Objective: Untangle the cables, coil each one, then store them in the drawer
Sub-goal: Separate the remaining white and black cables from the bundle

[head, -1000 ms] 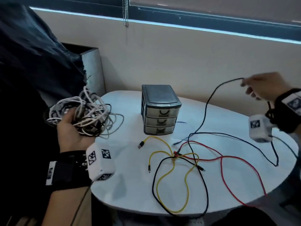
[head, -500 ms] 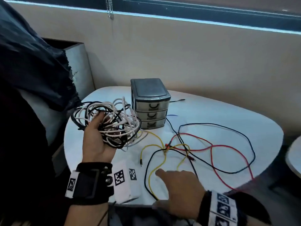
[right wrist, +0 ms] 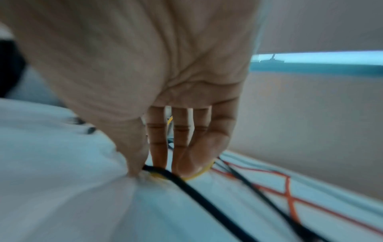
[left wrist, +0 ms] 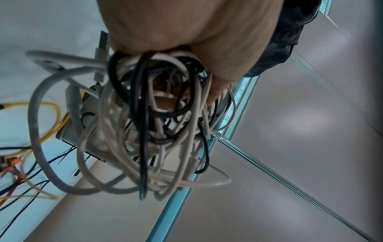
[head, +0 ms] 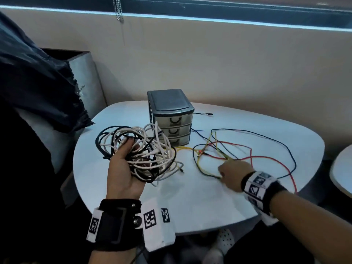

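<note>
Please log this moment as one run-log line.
left hand: holds tangle | right hand: fingers on black cable and yellow cable, grip unclear | drawers: closed

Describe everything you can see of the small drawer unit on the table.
The drawer unit is a small plastic box with a dark grey frame and flat lid. It holds three pale, translucent drawers stacked one above another, each with a dark curved handle; all look closed. It stands upright near the back of the white table. Thin cables lie around its base; neither hand touches it.
</note>
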The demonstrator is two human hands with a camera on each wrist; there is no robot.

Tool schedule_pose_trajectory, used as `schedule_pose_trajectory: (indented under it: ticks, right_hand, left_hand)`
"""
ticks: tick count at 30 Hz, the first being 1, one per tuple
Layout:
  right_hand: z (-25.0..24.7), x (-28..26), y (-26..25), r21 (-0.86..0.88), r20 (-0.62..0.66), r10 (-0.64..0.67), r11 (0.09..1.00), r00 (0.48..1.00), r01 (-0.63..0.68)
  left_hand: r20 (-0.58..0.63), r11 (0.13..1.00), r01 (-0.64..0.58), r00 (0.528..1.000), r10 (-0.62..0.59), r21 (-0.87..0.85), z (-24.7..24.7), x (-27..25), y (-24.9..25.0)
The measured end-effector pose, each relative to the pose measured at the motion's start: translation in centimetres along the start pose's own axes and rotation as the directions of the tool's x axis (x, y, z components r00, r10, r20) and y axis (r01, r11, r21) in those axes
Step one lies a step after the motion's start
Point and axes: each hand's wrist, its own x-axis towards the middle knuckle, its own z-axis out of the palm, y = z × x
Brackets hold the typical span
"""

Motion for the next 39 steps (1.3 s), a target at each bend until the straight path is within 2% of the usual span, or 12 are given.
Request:
schedule_pose_trajectory:
  ticks: [2, 4, 6, 8, 12, 17, 19, 22, 26, 30, 34, 39]
  right_hand:
    - [-0.6, 1.1, 1.5, 0.054, -0.049, 0.059, 0.997, 0.997, -0.056]
    - [-0.4, 1.6, 1.4, 0.258, -0.101, 0.089, 0.964, 0.991, -0.06]
    - [-0.3, 1.2, -0.1, 0.514, -0.18, 0.091, 0.857, 0.98, 0.015]
    - [-0.6, -0.1, -2.1, 0.718, -0.263, 0.074, 0.681, 0.962, 0.144]
    - [-2.4, -4.2, -6.6, 0.952, -0.289, 0.057, 0.125, 0.956, 0.28]
    - [-1.2, -6.9, -9.2, 0.943, -0.273, 0.053, -0.185, 0.961, 0.278]
    - [-0.8, -7.2, -9.8, 0.945, -0.26, 0.08, -0.184, 0.962, 0.271]
    - [-0.3, -6.6, -9.8, 0.955, -0.258, 0.167, -0.103, 0.952, 0.277]
    - [-0.9, -6.4, -9.0, 0.945, -0.292, 0.228, -0.081, 0.929, 0.317]
    - [-1.1, -6.3, -9.2, 0.936, -0.326, 0.252, -0.048, 0.911, 0.348]
    - [-1.2, -6.2, -9.6, 0.924, -0.314, 0.29, -0.123, 0.904, 0.361]
    - [-1.3, -6.2, -9.8, 0.908, -0.314, 0.294, -0.184, 0.903, 0.375]
  left_hand:
    - [0.014, 1.0, -0.001, 1.0, 0.001, -0.002, 0.1, -0.4, -0.1]
    - [0.001, 1.0, 0.0, 1.0, 0.0, -0.005, 0.1, -0.9, -0.4]
    - [-0.003, 1.0, 0.019, 1.0, -0.019, -0.006, 0.0, -1.3, -0.9]
    - [-0.009, 0.998, 0.059, 0.998, -0.059, 0.017, 0.1, -1.6, -1.6]
    - [-0.013, 0.988, 0.127, 0.992, -0.127, 0.083, 0.3, -1.9, -2.9]
    - [0.006, 0.982, 0.159, 0.987, -0.16, 0.105, 0.7, -2.2, -3.7]
    - [0.034, 0.979, 0.17, 0.984, -0.175, 0.115, 0.7, -2.2, -3.7]
    - [0.086, 0.968, 0.199, 0.973, -0.214, 0.152, 0.5, -1.7, -4.1]
    - [0.035, 0.92, 0.28, 0.953, -0.3, 0.276, 0.3, -1.0, -3.9]
    - [0.011, 0.888, 0.262, 0.958, -0.287, 0.377, -0.6, -1.0, -3.5]
    - [0.019, 0.857, 0.22, 0.966, -0.259, 0.467, -1.4, -1.6, -3.3]
    - [0.038, 0.883, 0.165, 0.979, -0.201, 0.439, -1.0, -2.1, -2.5]
